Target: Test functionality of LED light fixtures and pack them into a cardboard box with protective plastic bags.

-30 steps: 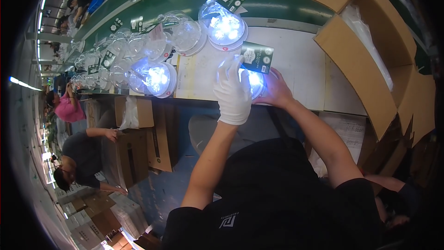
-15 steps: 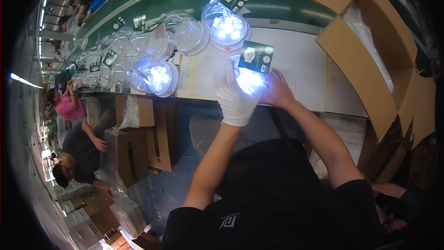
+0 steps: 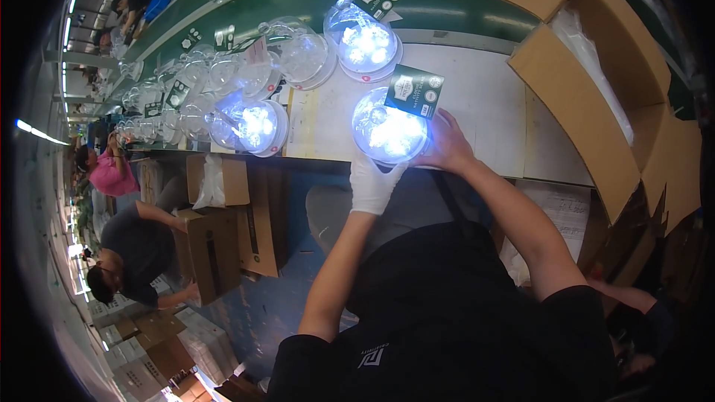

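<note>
In front of me is a clear glass-like dome light (image 3: 383, 130) glowing bright white, with a dark green tag (image 3: 414, 91) hanging at its top. My left hand (image 3: 374, 184), in a white glove, supports it at the near edge of its base; its fingertips are partly hidden below. Bare and curled round the right side, my right hand (image 3: 450, 144) grips the same light. Just beyond stands another lit dome light (image 3: 366, 43) with its own green tag. A third lit one (image 3: 253, 125) sits to the left.
Several unlit clear domes (image 3: 302, 56) line the white bench (image 3: 477, 78) leftward. Behind runs a green conveyor belt (image 3: 447, 0). An open cardboard box (image 3: 633, 45) with plastic lining stands at right. At lower left a person (image 3: 138, 246) handles a closed carton (image 3: 212, 249).
My left hand has slid from the dome's left side down to its near base, uncovering the lit dome. My right hand stays nearly still. The person at left has leaned to grasp the carton.
</note>
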Tool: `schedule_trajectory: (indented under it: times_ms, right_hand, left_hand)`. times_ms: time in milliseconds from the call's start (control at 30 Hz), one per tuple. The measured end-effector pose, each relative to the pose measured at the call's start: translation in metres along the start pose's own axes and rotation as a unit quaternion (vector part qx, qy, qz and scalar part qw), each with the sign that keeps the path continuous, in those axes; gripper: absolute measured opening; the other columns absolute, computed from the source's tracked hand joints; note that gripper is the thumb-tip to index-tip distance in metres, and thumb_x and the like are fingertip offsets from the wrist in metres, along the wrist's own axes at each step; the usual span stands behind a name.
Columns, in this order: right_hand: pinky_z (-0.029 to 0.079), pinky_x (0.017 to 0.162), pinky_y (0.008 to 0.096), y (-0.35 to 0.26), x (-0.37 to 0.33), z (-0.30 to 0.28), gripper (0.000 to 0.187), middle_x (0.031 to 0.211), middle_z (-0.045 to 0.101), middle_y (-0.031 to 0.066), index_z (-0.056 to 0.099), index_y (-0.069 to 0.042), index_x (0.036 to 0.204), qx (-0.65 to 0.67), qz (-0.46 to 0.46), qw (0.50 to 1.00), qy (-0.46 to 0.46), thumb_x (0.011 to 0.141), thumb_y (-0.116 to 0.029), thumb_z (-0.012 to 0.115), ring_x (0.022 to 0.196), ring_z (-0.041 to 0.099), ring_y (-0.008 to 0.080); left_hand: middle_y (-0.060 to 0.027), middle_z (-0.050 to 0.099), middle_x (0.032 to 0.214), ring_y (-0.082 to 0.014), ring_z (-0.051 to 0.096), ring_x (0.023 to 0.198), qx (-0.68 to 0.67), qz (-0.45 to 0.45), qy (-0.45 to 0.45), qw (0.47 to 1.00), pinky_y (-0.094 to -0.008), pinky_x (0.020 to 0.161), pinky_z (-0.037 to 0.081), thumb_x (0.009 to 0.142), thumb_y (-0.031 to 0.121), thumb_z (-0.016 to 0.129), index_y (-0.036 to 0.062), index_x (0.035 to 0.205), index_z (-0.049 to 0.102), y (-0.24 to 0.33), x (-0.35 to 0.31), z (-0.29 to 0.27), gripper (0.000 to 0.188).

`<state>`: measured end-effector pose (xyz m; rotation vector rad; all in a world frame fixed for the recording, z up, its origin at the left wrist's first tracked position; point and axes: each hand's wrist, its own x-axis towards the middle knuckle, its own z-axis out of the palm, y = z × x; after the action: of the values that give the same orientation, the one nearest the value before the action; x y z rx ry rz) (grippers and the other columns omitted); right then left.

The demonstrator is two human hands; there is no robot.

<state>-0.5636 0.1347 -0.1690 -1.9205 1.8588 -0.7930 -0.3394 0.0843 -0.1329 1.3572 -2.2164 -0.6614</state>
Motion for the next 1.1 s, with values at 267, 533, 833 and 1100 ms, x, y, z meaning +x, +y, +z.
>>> schedule_trajectory:
  times_ms: [267, 533, 833, 1100]
  right_hand:
    - [0.019, 0.126, 0.0493, -0.007, -0.001, -0.004, 0.123, 0.147, 0.051, 0.0210, 0.030, 0.000, 0.153, -0.015, 0.027, 0.999, -0.012, 0.062, -0.059, 0.088, 0.137, 0.050, 0.0309]
    - [0.022, 0.124, 0.0486, -0.004, 0.003, 0.000, 0.084, 0.151, 0.048, 0.0188, 0.053, -0.005, 0.142, -0.022, 0.005, 1.000, -0.009, 0.077, -0.051, 0.079, 0.143, 0.043, 0.0276]
    - [0.025, 0.123, 0.0487, 0.008, -0.001, 0.014, 0.111, 0.146, 0.052, 0.0214, 0.031, 0.003, 0.152, -0.049, -0.005, 0.998, 0.042, 0.070, -0.047, 0.087, 0.135, 0.052, 0.0304]
    - [0.025, 0.123, 0.0490, 0.003, 0.001, 0.010, 0.115, 0.147, 0.051, 0.0219, 0.031, 0.001, 0.152, -0.027, 0.009, 0.999, 0.043, 0.067, -0.049, 0.089, 0.136, 0.051, 0.0312]
  left_hand:
    - [-0.0051, 0.063, 0.089, -0.0205, 0.065, 0.087, 0.150, 0.403, -0.127, 0.894, -0.0337, 0.063, 0.050, 0.088, 0.023, 0.072, 0.0095, 0.097, 0.064, 0.081, -0.018, -0.059, 0.019]
    - [-0.0166, 0.070, 0.105, -0.0350, 0.062, 0.113, 0.306, 0.586, -0.033, 0.749, -0.0508, 0.112, 0.041, 0.084, 0.023, 0.059, 0.0005, 0.101, 0.071, 0.081, 0.074, -0.026, 0.031]
    - [-0.0160, 0.063, 0.134, -0.0313, 0.050, 0.138, 0.458, 0.547, -0.057, 0.698, -0.0458, 0.122, 0.029, 0.091, 0.024, 0.052, -0.0036, 0.130, 0.063, 0.031, 0.036, 0.011, 0.050]
    - [-0.0151, 0.056, 0.142, -0.0305, 0.048, 0.139, 0.111, 0.509, -0.221, 0.824, -0.0417, 0.118, 0.036, 0.086, 0.016, 0.059, 0.0005, 0.133, 0.059, 0.019, 0.016, -0.023, 0.049]
